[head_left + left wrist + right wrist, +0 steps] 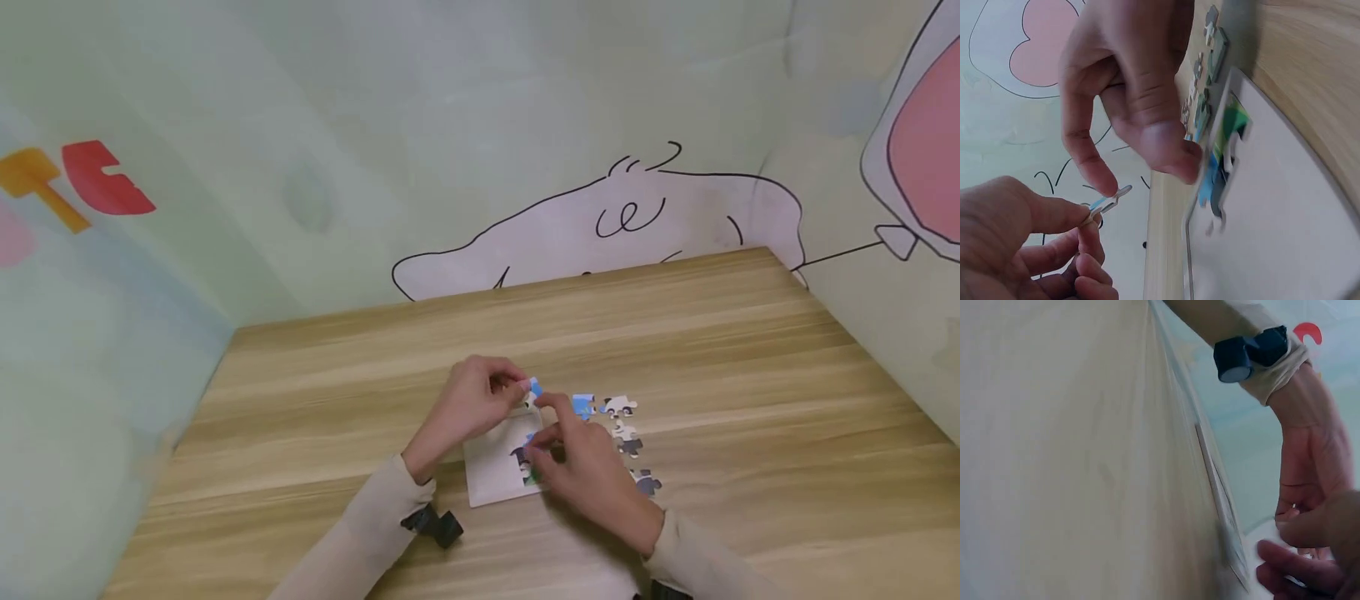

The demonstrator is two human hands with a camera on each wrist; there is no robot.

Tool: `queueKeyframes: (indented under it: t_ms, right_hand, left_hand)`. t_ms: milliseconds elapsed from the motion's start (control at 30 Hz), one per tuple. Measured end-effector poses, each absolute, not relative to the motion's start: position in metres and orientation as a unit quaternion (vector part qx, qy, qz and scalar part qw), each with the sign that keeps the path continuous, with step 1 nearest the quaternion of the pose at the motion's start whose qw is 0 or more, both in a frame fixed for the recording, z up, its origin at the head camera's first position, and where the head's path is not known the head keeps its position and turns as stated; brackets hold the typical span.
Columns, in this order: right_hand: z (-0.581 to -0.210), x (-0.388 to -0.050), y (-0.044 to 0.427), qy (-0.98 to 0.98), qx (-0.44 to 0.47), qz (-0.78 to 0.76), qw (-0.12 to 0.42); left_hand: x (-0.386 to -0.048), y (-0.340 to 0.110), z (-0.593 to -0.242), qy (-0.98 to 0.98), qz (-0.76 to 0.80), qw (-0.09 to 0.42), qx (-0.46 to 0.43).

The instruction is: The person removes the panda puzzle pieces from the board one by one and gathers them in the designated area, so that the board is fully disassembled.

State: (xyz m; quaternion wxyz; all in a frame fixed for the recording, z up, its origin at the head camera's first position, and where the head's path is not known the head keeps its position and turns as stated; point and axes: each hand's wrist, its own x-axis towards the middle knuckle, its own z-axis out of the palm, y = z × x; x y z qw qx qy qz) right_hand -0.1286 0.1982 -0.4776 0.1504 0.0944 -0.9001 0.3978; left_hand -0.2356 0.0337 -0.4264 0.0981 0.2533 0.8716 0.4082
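Note:
Above the far edge of a white puzzle tray [489, 477], my left hand [474, 402] pinches a jigsaw piece [1107, 205] between thumb and fingers. The piece shows blue and white in the head view. My right hand [591, 465] is over the tray's right side, its index fingertip at the held piece and its thumb well apart from that finger. Joined pieces [1221, 156] in green, blue and dark colours lie in the tray along its right side, partly covered by the right hand. In the right wrist view, the fingers are mostly cropped or overlapping.
Right of the tray lie several loose jigsaw pieces: a blue one [582, 405], a white one [619, 407], a white-and-grey one [627, 439] and a grey-blue one [647, 482]. The wooden table [337, 400] meets a painted wall [360, 167] at its back.

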Motion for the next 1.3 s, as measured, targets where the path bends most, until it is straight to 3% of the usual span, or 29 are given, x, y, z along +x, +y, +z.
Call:
queueKeyframes:
  t_ms: [333,533,767,933,1033,1300]
  right_hand:
    - [-0.404,-0.137,0.274,-0.823,-0.028,0.507,0.256]
    - [-0.385,-0.141,0.297,-0.797,-0.053,0.526,0.292]
    - [-0.382,-0.143,0.301,-0.794,-0.052,0.530,0.291]
    - [-0.391,-0.144,0.293,-0.810,-0.032,0.525,0.260]
    - [-0.405,-0.143,0.282,-0.825,-0.005,0.526,0.208]
    - [-0.460,-0.128,0.229,-0.872,0.085,0.477,0.075]
  left_hand:
    - [-0.239,0.102,-0.432,0.852,0.384,0.130,0.332]
    - [-0.237,0.158,-0.436,0.843,0.337,0.154,0.390]
    - [-0.241,0.194,-0.447,0.857,0.271,0.099,0.427]
    - [-0.244,0.161,-0.442,0.867,0.294,0.077,0.396]
    - [-0.246,0.121,-0.433,0.879,0.279,0.066,0.381]
    - [-0.225,0.024,-0.433,0.904,0.228,0.127,0.339]
